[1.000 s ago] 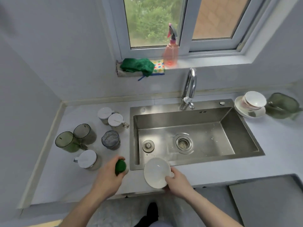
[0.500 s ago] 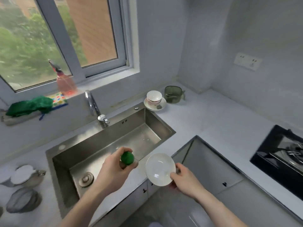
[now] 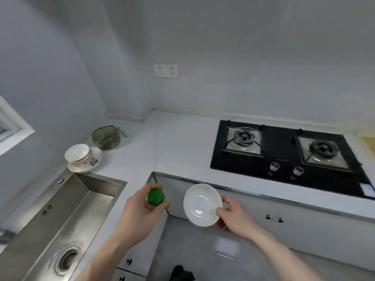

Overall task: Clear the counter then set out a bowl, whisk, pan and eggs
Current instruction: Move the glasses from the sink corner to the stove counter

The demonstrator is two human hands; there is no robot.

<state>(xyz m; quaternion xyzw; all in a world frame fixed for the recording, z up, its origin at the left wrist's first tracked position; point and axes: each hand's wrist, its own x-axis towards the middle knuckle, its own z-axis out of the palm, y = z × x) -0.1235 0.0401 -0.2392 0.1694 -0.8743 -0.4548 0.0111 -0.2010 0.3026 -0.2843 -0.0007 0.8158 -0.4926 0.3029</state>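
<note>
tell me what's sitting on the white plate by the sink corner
A white cup with a reddish pattern sits tilted on the plate, beside the sink. A small dark bit shows on the plate next to it. Whatever lies under the cup is hidden.

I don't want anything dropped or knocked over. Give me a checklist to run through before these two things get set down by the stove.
1. Right hand grip on the white bowl: ok, thumb over the rim, fingers beneath.
2. Left hand grip on the green-capped jar: ok, fingers wrapped round it.
3. Free counter left of the stove: ok, bare surface shows there.
4. Stacked dishes and green strainer out of the way: ok, they sit off by the sink.
5. Burners off: cannot tell, no flame visible, knob positions unreadable.
6. Jar cap tight: cannot tell.
</note>
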